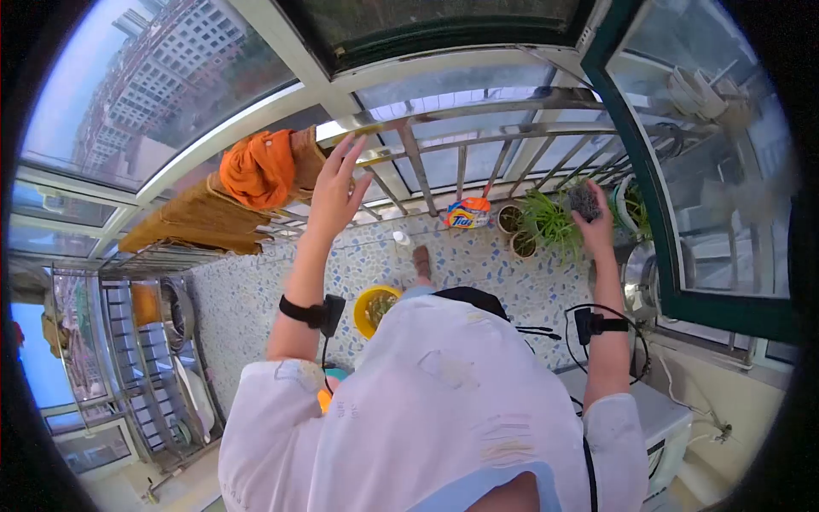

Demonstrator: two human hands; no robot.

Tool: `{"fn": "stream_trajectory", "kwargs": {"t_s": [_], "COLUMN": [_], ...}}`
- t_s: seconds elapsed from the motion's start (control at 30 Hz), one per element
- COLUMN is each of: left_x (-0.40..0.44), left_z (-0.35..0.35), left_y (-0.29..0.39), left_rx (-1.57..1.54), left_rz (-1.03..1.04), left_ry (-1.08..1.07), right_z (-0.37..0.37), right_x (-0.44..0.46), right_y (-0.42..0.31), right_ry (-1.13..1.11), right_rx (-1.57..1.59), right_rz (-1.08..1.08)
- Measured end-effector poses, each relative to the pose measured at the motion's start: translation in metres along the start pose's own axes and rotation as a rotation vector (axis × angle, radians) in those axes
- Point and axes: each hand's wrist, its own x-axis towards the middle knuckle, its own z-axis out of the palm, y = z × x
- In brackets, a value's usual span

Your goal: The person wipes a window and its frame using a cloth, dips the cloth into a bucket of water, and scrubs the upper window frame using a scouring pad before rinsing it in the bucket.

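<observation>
My left hand [335, 192] is raised beside the metal railing [461, 171], its fingers stretched out and apart, holding nothing. Whether its fingertips touch the top rail I cannot tell. Just left of it, a bundled orange cloth [258, 169] and a brown cloth [200, 213] hang over the rail. On the other side, my right hand [599, 229] grips a dark grey, fuzzy scouring ball [584, 202], which looks like steel wool. Behind and left of that hand is a leafy green potted plant [546, 218].
A Tide detergent bag [467, 213], small pots [522, 246] and a white bottle [401, 238] stand by the railing. A yellow basin [368, 317] sits near my feet. An open green-framed window [661, 196] juts in at right; a metal rack [136, 341] stands left.
</observation>
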Motion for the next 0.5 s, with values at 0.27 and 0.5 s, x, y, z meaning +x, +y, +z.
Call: {"fn": "stream_trajectory", "kwargs": {"t_s": [0.27, 0.5], "left_x": [0.072, 0.099], "left_z": [0.025, 0.050], "left_y": [-0.077, -0.117], "left_rx": [-0.100, -0.177], "left_rz": [0.113, 0.113], "left_ry": [0.094, 0.111], "right_z": [-0.003, 0.058], "right_x": [0.086, 0.162], "right_y": [-0.079, -0.192], "right_ry": [0.022, 0.168], "right_rx": [-0.575, -0.403], "right_rz": [-0.248, -0.431]}}
